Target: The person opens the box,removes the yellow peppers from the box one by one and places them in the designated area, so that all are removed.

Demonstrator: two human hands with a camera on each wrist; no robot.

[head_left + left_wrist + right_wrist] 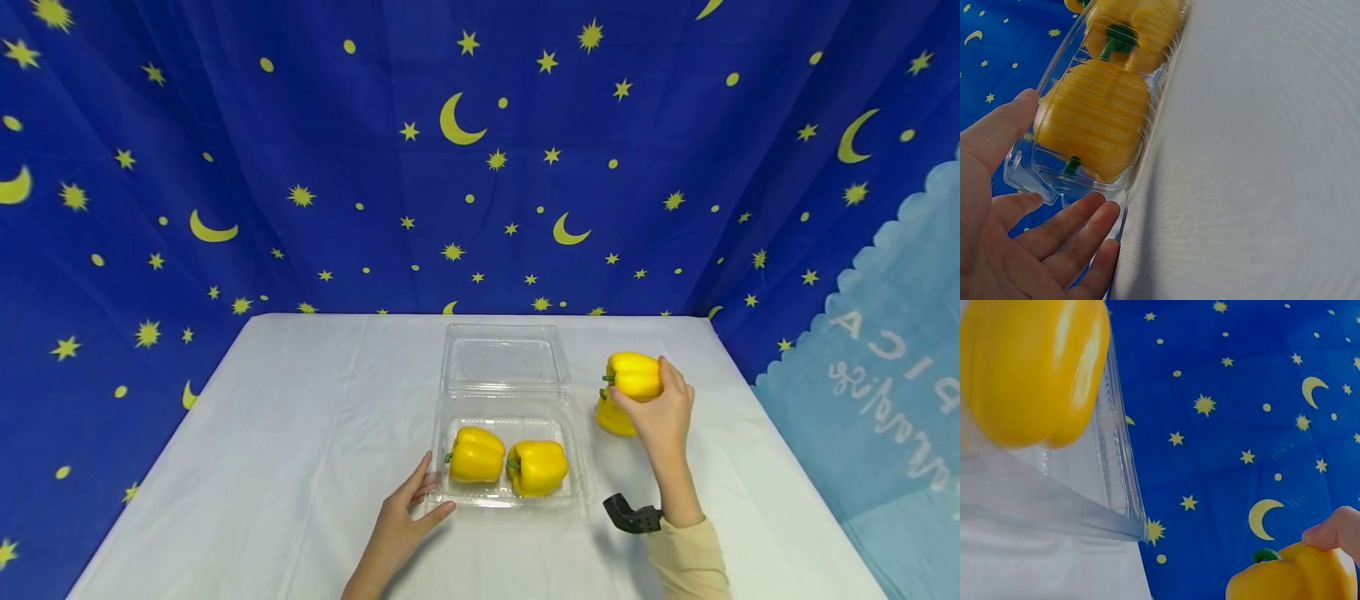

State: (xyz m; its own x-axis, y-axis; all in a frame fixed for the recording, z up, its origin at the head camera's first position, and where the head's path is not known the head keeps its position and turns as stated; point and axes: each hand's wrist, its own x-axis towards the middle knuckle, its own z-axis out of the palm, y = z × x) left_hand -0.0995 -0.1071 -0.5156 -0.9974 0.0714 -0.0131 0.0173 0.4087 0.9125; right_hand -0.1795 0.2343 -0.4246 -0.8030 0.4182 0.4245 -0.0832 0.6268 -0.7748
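Note:
My right hand point(669, 417) pinches a yellow bell pepper point(634, 372) between thumb and fingers, its green stem pointing left. In the head view this pepper overlaps another yellow bell pepper point(613, 418) behind and below it. Two more yellow bell peppers point(477, 456) lie side by side in a clear plastic clamshell container point(495, 502). Beside the container's front left corner is my left hand point(401, 525), fingers spread and fairly straight. In the left wrist view, its thumb point(1019, 112) lies along the container's wall and the other fingers extend near its end.
The container's clear lid point(502, 358) is folded back flat behind it on the white-covered table point(315, 433). A blue curtain point(375, 175) with yellow stars and moons hangs at the back and sides. A black wrist mount point(632, 515) sits at my right wrist.

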